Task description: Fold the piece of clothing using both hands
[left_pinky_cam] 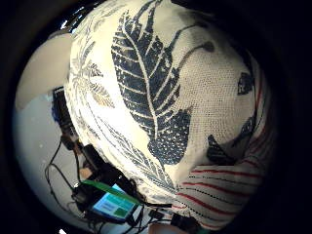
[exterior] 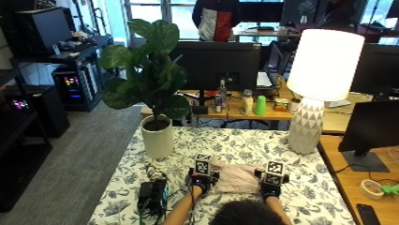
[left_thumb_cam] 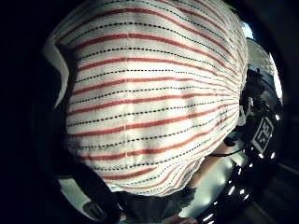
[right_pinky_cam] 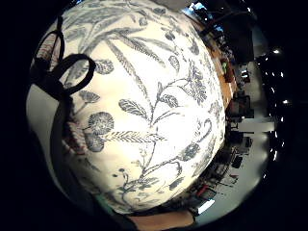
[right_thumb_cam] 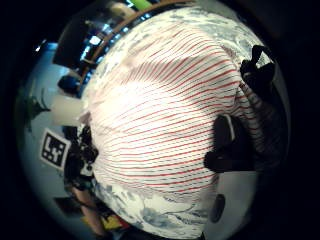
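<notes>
Item: piece of clothing [exterior: 236, 178], pale with fine red stripes, laid flat on the tabletop [exterior: 249, 143] at its near edge, directly in front of the person.

Long axis: judged to run left to right, from one hand to the other.

Left hand [exterior: 201, 179]: placed at the garment's left end, touching it. Right hand [exterior: 272, 182]: placed at the right end, likewise touching. Neither hand was nearer than the other; the cloth lay between them.

Palm views: striped fabric filled both thumb-side views, so the cloth was close under each palm; the floral tabletop cover filled the little-finger sides.

Finger posture: could not be told for either hand, whether flat or pinching.

Judgement: the next fold was expected to bring one short end across toward the other.
</notes>
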